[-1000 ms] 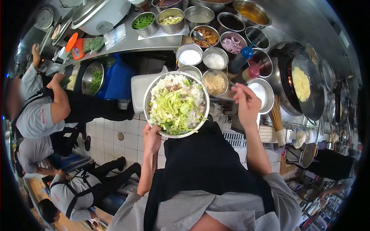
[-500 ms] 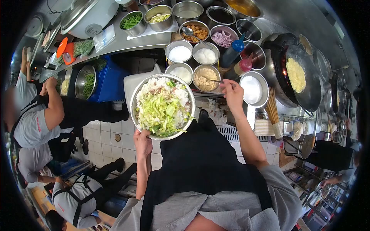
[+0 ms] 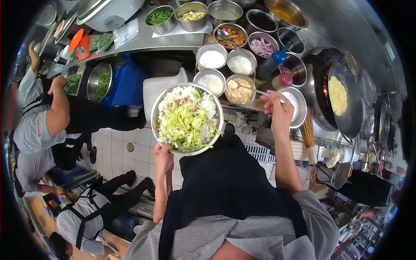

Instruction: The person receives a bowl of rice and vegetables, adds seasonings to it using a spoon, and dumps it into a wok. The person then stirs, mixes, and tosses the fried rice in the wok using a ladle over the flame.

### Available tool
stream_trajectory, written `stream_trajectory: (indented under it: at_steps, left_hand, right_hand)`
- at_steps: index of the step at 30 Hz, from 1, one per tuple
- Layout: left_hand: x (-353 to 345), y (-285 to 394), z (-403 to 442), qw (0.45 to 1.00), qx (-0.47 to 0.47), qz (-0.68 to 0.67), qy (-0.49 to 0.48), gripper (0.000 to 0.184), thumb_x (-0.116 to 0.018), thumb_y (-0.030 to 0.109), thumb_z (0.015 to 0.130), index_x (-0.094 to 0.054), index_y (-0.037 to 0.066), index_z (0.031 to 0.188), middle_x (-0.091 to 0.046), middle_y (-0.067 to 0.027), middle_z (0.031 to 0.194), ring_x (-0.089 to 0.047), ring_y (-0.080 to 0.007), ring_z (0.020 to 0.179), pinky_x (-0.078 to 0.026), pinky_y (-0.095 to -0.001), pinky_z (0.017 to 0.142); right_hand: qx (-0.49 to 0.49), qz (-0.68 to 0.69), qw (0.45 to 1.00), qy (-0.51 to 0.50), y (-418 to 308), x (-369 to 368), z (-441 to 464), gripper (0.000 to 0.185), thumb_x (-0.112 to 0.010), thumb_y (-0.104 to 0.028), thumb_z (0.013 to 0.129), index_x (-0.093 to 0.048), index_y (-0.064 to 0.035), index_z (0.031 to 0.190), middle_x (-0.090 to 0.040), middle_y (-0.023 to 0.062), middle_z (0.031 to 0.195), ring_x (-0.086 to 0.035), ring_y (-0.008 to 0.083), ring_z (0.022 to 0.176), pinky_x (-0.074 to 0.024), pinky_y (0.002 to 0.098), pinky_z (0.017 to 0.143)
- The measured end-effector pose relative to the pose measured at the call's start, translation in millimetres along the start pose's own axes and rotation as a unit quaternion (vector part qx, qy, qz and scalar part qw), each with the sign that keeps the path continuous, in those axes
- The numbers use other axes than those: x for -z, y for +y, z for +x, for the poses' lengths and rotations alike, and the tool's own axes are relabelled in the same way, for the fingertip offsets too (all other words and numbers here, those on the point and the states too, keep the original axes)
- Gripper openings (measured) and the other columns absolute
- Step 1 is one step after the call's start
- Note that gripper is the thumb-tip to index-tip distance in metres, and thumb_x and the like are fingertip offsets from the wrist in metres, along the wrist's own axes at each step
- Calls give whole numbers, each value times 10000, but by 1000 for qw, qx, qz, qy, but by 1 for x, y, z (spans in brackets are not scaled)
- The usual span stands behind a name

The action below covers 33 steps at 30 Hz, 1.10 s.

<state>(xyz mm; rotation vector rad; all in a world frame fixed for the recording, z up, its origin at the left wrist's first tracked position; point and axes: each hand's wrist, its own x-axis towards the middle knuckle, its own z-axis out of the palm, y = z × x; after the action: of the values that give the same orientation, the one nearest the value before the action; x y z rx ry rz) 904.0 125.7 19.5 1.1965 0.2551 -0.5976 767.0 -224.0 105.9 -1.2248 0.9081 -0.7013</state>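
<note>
My left hand grips the near left rim of a metal bowl, held in front of my apron. White rice and shredded lettuce fill that bowl. In my right hand is the handle of a spoon. Its head is over a container of pale tan seasoning, carrying a lump of the same stuff. Around that container stand tins of white powder and a larger tin of white contents, which sits just beyond my right hand.
At right, a wok with egg sits over a flame, beside a bamboo brush. Two squeeze bottles, one blue-topped, stand behind the tins. Co-workers are at left; a blue bin is under the counter.
My right hand has shifted right and raised the spoon, whose head now shows with a lump on it. My left hand still holds the bowl.
</note>
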Motion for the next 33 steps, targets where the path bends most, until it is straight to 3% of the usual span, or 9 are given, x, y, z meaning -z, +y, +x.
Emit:
stream_trajectory:
  at_steps: [5,8,11,15,18,21,25,29,33]
  left_hand:
    - [-3,-2,-1,1000,4,-9,2,353,-451,-104,727,-570,-96,1059,-645,-165,1080,-640,-223,957,-489,-323,888]
    - [-1,-3,-1,1000,-3,-12,9,347,-453,-98,727,-574,-90,1052,-647,-166,1067,-648,-225,937,-507,-319,858]
    - [16,-8,0,999,6,8,30,340,-458,-90,728,-577,-82,1047,-650,-158,1054,-656,-222,889,-528,-308,805]
    - [15,0,-11,999,7,-13,44,311,-475,-92,724,-595,-76,1010,-662,-123,1021,-640,-186,884,-490,-279,806]
    - [17,1,-12,998,0,-8,59,315,-471,-87,732,-590,-72,1023,-661,-119,1015,-640,-187,872,-495,-283,791]
    - [20,-2,-6,997,0,-2,74,326,-464,-83,739,-584,-64,1041,-662,-125,1017,-647,-203,866,-509,-307,797]
    - [27,-12,4,998,5,-7,69,318,-464,-85,741,-589,-61,1032,-662,-122,1016,-645,-200,867,-504,-309,802]
    - [21,-8,10,998,5,-18,63,315,-468,-86,732,-590,-62,1021,-663,-118,1006,-646,-191,853,-509,-303,787]
    - [13,0,14,997,-3,-19,73,327,-465,-87,719,-589,-63,1021,-664,-115,996,-648,-186,831,-518,-292,755]
  right_hand:
    - [40,-27,994,-95,-9,-30,-12,233,-549,-146,940,-644,46,1033,-697,128,845,-569,94,605,-448,210,530]
    - [154,-218,961,-75,26,-59,14,207,-575,-150,912,-669,23,977,-703,112,800,-634,159,642,-491,291,575]
    - [135,-376,908,-126,56,-78,34,197,-568,-130,896,-669,23,967,-699,135,795,-671,206,692,-506,322,630]
    - [152,-229,956,-106,98,-78,54,208,-557,-125,897,-665,38,969,-707,112,782,-628,173,609,-478,304,565]
    - [26,-168,981,-91,66,-66,48,219,-563,-135,907,-660,46,980,-707,91,795,-564,107,560,-432,266,497]
    - [-73,5,984,-164,22,-58,34,211,-554,-129,920,-660,36,1000,-702,90,810,-527,53,595,-392,210,498]
    - [107,-194,965,-140,55,-73,33,204,-548,-98,908,-653,47,1005,-699,87,791,-548,71,598,-427,222,550]
    - [22,-177,976,-127,91,-78,49,209,-530,-94,907,-646,56,997,-706,96,811,-539,66,585,-428,227,500]
    - [-74,-79,986,-125,34,-66,43,217,-559,-133,910,-641,52,991,-706,95,833,-519,47,565,-411,189,471]
